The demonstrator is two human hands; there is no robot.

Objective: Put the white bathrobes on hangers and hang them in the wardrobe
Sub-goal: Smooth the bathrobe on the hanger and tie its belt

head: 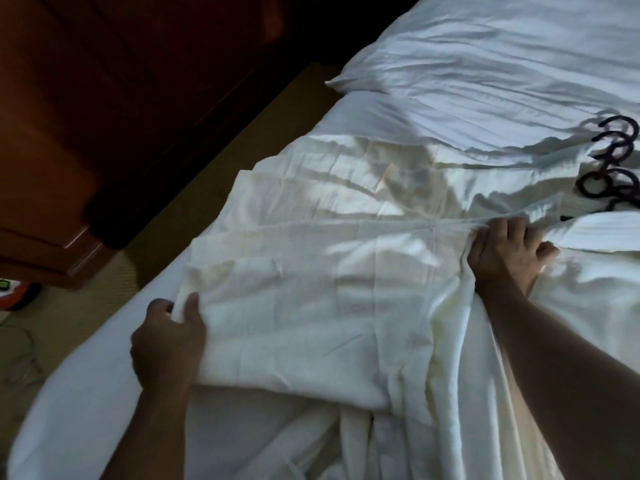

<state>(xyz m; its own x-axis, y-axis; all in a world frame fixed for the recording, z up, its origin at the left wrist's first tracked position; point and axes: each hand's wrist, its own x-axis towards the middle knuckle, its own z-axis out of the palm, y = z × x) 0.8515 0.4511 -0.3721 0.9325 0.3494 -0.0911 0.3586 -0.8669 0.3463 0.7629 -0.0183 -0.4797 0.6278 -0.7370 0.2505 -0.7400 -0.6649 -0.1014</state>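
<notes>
A white bathrobe (pixel 311 271) lies spread and creased across the bed, its lower part bunched toward me. My left hand (pixel 169 337) pinches its left edge between thumb and fingers near the bed's side. My right hand (pixel 509 251) grips a bunched fold at the robe's right side, fingers curled into the cloth. Dark hanger hooks (pixel 613 161), several of them stacked, lie on the bed at the right edge, just beyond my right hand. The hanger bodies are cut off by the frame.
The white bed (pixel 86 393) runs diagonally, with a pillow (pixel 502 64) at the top right. Dark wooden furniture (pixel 86 116) stands to the left across a strip of carpet (pixel 166 209). A small orange object (pixel 15 294) lies on the floor at far left.
</notes>
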